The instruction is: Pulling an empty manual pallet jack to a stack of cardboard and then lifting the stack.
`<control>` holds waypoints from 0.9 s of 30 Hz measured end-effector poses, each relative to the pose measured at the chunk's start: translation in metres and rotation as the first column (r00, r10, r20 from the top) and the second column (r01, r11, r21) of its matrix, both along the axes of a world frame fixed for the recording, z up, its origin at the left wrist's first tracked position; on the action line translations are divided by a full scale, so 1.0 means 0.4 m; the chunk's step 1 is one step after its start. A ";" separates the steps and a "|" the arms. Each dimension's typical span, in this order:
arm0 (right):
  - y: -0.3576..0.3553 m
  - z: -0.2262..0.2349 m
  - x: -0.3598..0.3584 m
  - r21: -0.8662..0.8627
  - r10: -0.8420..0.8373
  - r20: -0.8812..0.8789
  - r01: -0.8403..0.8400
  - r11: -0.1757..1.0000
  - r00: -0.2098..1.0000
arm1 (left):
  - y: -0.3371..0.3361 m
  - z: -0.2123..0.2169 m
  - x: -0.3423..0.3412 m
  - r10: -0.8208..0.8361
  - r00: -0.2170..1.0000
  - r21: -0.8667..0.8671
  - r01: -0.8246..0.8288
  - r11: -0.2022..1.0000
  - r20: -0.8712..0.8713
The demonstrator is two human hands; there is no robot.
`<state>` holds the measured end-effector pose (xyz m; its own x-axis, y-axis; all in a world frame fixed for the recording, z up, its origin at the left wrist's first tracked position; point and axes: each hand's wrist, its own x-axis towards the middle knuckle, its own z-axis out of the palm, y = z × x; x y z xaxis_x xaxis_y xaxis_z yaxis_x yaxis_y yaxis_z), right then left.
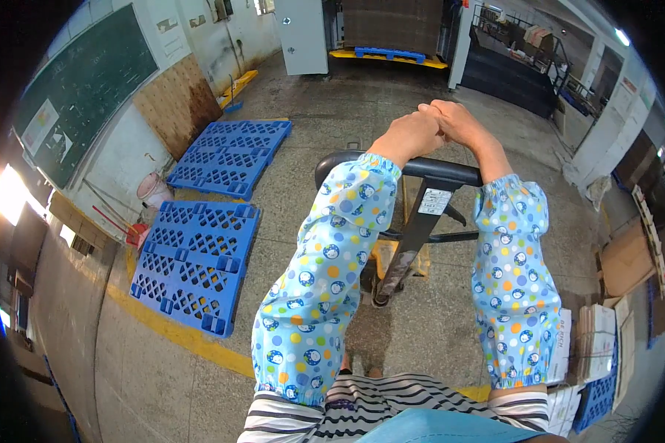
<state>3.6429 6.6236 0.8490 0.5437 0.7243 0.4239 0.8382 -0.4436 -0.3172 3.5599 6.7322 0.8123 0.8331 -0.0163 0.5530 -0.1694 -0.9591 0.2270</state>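
My left hand (408, 136) and my right hand (458, 125) meet just beyond the black handle bar of a pallet jack (421, 235). Their fingers are curled and pressed against each other; what lies between them, if anything, is hidden. My left wrist crosses over the bar, while my right wrist passes by its right end. Patterned light-blue sleeve covers (314, 288) run along both forearms. Below the hands, the jack's dark shaft carries a white label and slants down to a yellow base, partly hidden by my left sleeve.
Two blue plastic pallets (194, 267) lie on the floor at left, near a pinkish bucket (154, 190) and a green board (89, 88). Ahead, a tall brown load stands on a blue pallet and yellow platform (347, 54). Bundled cardboard (595, 343) is stacked at right.
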 end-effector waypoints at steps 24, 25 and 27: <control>-0.007 0.000 -0.008 0.034 0.030 0.023 -0.031 0.999 0.999 | -0.010 0.005 -0.007 0.015 1.000 -0.016 -0.015 1.000 -0.027; -0.007 -0.001 -0.007 0.036 0.026 0.002 -0.026 0.999 1.000 | -0.011 0.005 -0.008 0.014 1.000 -0.016 -0.015 1.000 -0.028; -0.006 -0.002 -0.008 0.035 0.023 0.005 -0.023 0.999 1.000 | -0.011 0.005 -0.008 0.019 0.999 -0.023 -0.020 1.000 -0.042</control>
